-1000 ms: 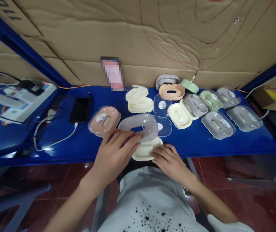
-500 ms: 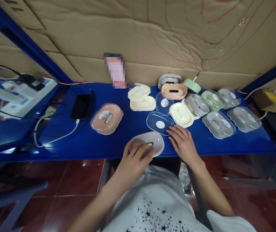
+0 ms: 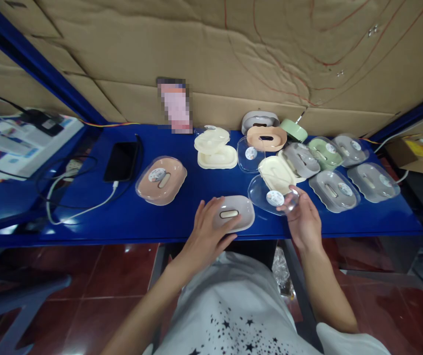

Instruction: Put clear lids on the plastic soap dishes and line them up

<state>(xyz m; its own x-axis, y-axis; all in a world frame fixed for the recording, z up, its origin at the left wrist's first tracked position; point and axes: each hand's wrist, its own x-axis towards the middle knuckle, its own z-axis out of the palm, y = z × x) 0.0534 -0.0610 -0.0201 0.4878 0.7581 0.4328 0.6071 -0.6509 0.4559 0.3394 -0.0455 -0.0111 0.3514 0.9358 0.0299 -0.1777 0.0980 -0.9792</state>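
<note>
Lifted off the blue shelf (image 3: 152,217) since half a second ago, the clear lid (image 3: 270,197) now hangs tilted in the right hand (image 3: 303,222), pinched at its near edge. Further left, the left hand (image 3: 207,231) rests flat, fingers spread, on the grey soap dish (image 3: 239,217) by the shelf's front edge.

1. The left hand (image 3: 210,228) lies over the near-left part of the grey soap dish (image 3: 233,213), hiding that edge
2. The clear lid (image 3: 270,197) in the right hand (image 3: 305,220) covers the near end of the cream soap dish (image 3: 276,173); the print on its round sticker is too small to read
3. A card (image 3: 176,105) propped against the cardboard wall (image 3: 233,49) is blurred out
4. The white box (image 3: 12,143) at far left is cut by the picture's edge
5. The green piece (image 3: 293,129) at the back is partly hidden behind the peach dish (image 3: 266,138)
</note>
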